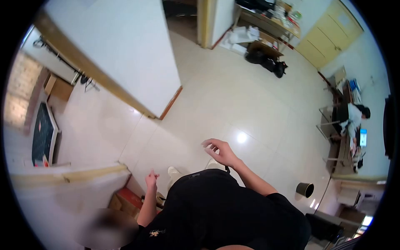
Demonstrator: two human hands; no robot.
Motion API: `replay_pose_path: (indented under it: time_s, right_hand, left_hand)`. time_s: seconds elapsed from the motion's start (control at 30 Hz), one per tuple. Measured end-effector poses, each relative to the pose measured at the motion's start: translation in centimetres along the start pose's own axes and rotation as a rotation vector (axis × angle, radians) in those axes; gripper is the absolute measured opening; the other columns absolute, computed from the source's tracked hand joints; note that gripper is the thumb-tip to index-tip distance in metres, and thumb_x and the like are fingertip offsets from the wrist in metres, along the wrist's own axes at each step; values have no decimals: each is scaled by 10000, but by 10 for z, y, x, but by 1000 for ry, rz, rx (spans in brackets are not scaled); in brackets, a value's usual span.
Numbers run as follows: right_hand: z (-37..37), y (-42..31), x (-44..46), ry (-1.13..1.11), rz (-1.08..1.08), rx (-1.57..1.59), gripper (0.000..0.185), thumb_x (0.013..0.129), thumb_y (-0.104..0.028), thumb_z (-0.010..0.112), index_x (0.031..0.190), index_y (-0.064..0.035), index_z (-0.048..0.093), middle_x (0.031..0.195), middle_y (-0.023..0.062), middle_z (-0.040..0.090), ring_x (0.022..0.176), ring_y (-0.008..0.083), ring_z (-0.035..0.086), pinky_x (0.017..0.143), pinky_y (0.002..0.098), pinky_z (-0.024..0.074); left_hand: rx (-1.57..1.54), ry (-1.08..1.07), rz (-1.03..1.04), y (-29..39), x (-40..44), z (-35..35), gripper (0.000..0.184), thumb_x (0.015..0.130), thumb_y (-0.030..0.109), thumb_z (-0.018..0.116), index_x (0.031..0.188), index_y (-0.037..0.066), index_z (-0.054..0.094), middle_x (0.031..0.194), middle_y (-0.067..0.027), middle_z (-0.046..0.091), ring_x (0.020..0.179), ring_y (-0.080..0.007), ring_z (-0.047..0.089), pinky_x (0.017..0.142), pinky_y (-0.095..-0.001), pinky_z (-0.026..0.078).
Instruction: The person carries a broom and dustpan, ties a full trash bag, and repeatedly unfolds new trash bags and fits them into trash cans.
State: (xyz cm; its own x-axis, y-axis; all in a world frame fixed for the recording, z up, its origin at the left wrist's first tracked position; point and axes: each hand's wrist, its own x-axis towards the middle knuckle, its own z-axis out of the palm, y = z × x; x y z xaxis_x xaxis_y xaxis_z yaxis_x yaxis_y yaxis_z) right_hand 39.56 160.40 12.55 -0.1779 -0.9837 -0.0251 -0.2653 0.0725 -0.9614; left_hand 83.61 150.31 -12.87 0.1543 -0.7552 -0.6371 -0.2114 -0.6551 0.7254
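Observation:
My right hand (221, 153) hangs in front of my body over the pale tiled floor (200, 112). Its fingers are loosely curved, with the thumb apart, and nothing shows in them. Lower and to the left, my left hand (151, 179) is held near a doorway wall (96, 179). It looks small in the view, with its fingers partly stretched and no object visible in it. Beneath the hands are my light shoes (173, 171), partly covered by my black shirt (233, 204).
A white wall end (121, 54) juts in ahead. Black bags (266, 62) lie below a cluttered table (271, 21). On the right, a person (354, 118) sits at a desk, and a dark bin (306, 190) stands nearby. Cardboard boxes (125, 202) sit at lower left.

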Motion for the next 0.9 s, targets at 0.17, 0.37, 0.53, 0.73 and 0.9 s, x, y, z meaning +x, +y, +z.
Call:
replay_pose_path:
  time_s: [0.17,0.37,0.53,0.73,0.9]
  right_hand:
    - [-66,38,-1,213,53,38,231,941,-106,636,1165,-52,659,1025,73,704,856,146,665,738,279,532]
    - [-122,81,56,365,102,91,232,948,-113,634,1172,-60,659,1010,69,709,853,140,672,728,277,531]
    - [-172,84,147,351,193,68,238,945,-107,638,1175,-46,654,1010,76,708,840,138,678,727,281,545]
    - [-249,67,294,403,205,72,229,962,-83,601,1178,-12,632,1016,99,694,832,166,693,732,287,566]
    - [-305,101,387,468,219,139,233,978,-116,596,1184,-10,624,1013,96,691,833,171,695,704,281,552]
  left_hand:
    - [10,-378,373,182,-57,165,285,1005,181,566,1250,38,539,793,-70,636,788,-166,679,708,-294,562]
    - [181,-718,447,260,-38,286,306,1002,165,563,1291,72,529,946,-60,670,824,-139,674,671,-259,549]
    - [195,-782,475,320,47,360,253,1000,181,569,1224,64,582,939,-59,673,775,-111,649,660,-241,519]
    - [205,-867,571,453,130,464,229,977,155,573,1170,39,610,908,-47,674,775,-109,639,712,-277,525]
    - [330,-944,633,564,176,548,211,1019,196,548,1185,73,590,927,-28,653,801,-102,628,702,-256,509]
